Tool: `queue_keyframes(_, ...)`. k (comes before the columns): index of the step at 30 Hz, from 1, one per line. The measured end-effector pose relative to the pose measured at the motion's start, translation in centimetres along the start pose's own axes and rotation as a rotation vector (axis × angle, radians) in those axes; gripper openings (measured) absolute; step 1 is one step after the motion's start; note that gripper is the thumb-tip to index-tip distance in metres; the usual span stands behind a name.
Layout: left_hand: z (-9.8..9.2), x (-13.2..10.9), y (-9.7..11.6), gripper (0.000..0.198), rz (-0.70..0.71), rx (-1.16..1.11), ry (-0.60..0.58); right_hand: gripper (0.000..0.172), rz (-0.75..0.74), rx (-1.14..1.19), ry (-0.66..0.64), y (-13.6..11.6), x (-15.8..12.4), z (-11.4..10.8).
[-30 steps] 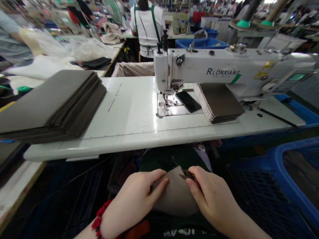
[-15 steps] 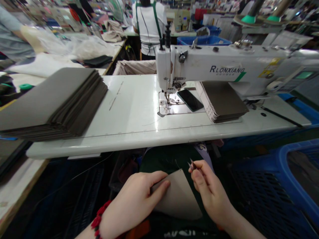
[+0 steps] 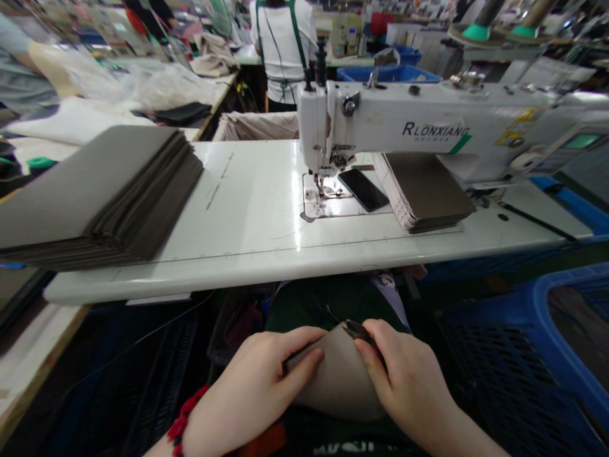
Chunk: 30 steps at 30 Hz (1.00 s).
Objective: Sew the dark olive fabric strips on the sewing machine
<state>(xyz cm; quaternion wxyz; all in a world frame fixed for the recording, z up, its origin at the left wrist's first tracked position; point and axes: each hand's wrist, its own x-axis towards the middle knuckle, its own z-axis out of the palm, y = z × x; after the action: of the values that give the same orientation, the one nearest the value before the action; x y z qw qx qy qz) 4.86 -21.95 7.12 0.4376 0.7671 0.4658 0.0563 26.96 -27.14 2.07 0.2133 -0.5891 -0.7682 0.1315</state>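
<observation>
A taupe fabric piece (image 3: 340, 374) lies over my lap, below the table edge. My left hand (image 3: 266, 374) pinches its left side between thumb and fingers; a red braided bracelet is on that wrist. In my right hand (image 3: 404, 374) are small thread snips (image 3: 354, 329), their blades at the fabric's top corner. A loose thread (image 3: 333, 312) sticks up beside that corner. The snips' handles are mostly hidden by my fingers.
Ahead stands a sewing machine (image 3: 394, 120) on a white table (image 3: 252, 209). A phone (image 3: 363, 190) lies near its needle, beside stacked pieces (image 3: 431, 190). A larger stack (image 3: 118, 190) is at left, a blue basket (image 3: 514, 317) at right. Beyond is a person (image 3: 284, 54).
My right hand has brought the snips left to the fabric's top corner, where they now meet it. My left hand keeps its hold on the piece.
</observation>
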Motion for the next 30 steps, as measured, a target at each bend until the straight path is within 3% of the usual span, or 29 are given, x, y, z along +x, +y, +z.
queue_keyframes(6,0.4,0.3,-0.1,0.034,-0.01,0.004,-0.032,0.02,0.027,0.1,0.013,-0.3,0.0,1.0)
queue_keyframes(13,0.5,0.7,-0.6,0.037,-0.01,-0.036,-0.078,0.02,0.285,0.636,-0.158,-0.5,-0.6,2.1)
queue_keyframes(15,0.5,0.8,-0.8,0.037,-0.01,-0.061,-0.088,0.019,0.229,0.593,-0.112,-0.3,-0.5,2.4)
queue_keyframes(19,1.0,1.0,-0.8,0.037,0.009,-0.072,-0.054,0.018,-0.04,0.215,0.12,0.1,0.1,2.3)
queue_keyframes(21,1.1,1.1,-0.7,0.038,0.022,-0.074,-0.058,0.018,-0.101,0.133,0.171,0.0,0.4,2.0)
queue_keyframes(23,1.0,1.2,-0.7,0.04,0.031,-0.08,-0.079,0.017,-0.055,0.254,0.096,-0.2,0.6,1.8)
queue_keyframes(27,0.7,1.3,-0.8,0.044,0.028,-0.095,-0.151,0.019,0.168,0.627,-0.205,-0.3,0.5,1.7)
queue_keyframes(30,0.8,1.3,-1.0,0.044,0.029,-0.083,-0.156,0.019,0.094,0.538,-0.17,0.1,0.4,1.9)
